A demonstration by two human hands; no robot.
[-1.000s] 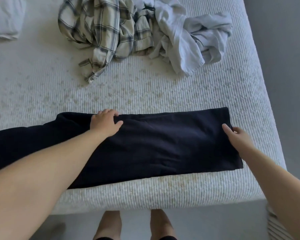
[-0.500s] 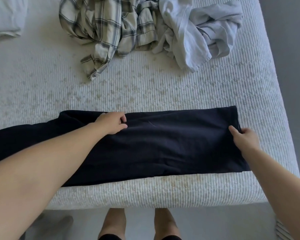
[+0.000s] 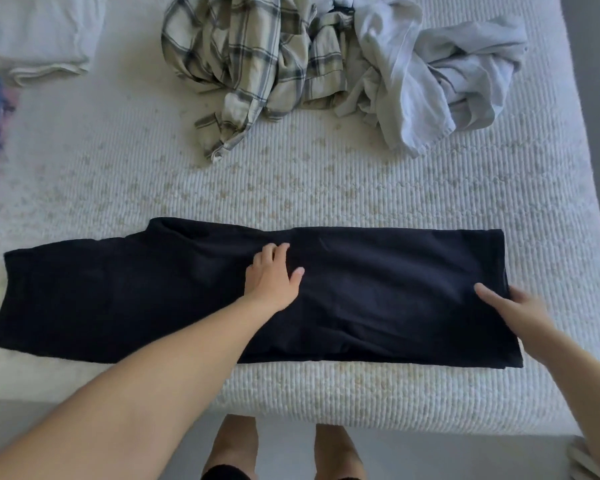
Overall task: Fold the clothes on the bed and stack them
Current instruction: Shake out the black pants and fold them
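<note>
On dark garment (image 3: pixel 378 299), left hand (image 3: pixel 271 278) fingers flat, right hand (image 3: pixel 513 303) pinching edge, fingertips hidden.

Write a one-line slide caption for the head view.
Left hand rests flat on the dark garment laid across the bed; right hand grips its end, two crumpled shirts waiting beyond.
</note>
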